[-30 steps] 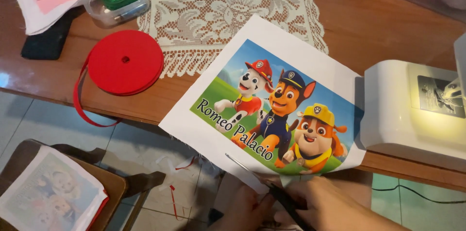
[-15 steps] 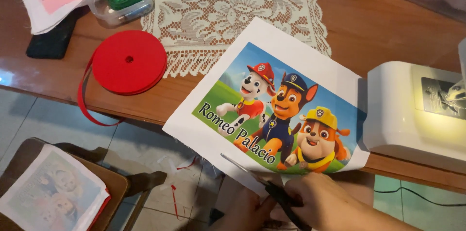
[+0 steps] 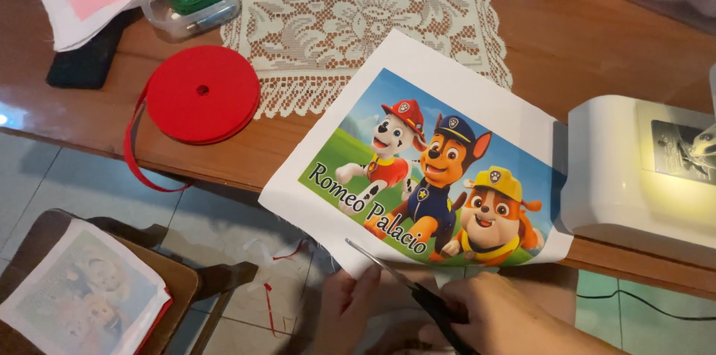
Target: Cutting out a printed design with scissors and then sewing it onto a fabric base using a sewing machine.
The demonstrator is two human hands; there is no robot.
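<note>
The left hand (image 3: 349,303) pinches the lower white margin of the cartoon-dog print (image 3: 425,168), which overhangs the wooden surface (image 3: 611,34) beside the white machine (image 3: 641,168). The right hand (image 3: 507,318) grips black-handled scissors (image 3: 406,288), blades parted at that margin.

The scissors (image 3: 406,288) now sit further along the white lower margin of the printed cartoon fabric (image 3: 425,168), blades open. The left hand (image 3: 347,306) has come higher, its grip pinching that edge.
</note>
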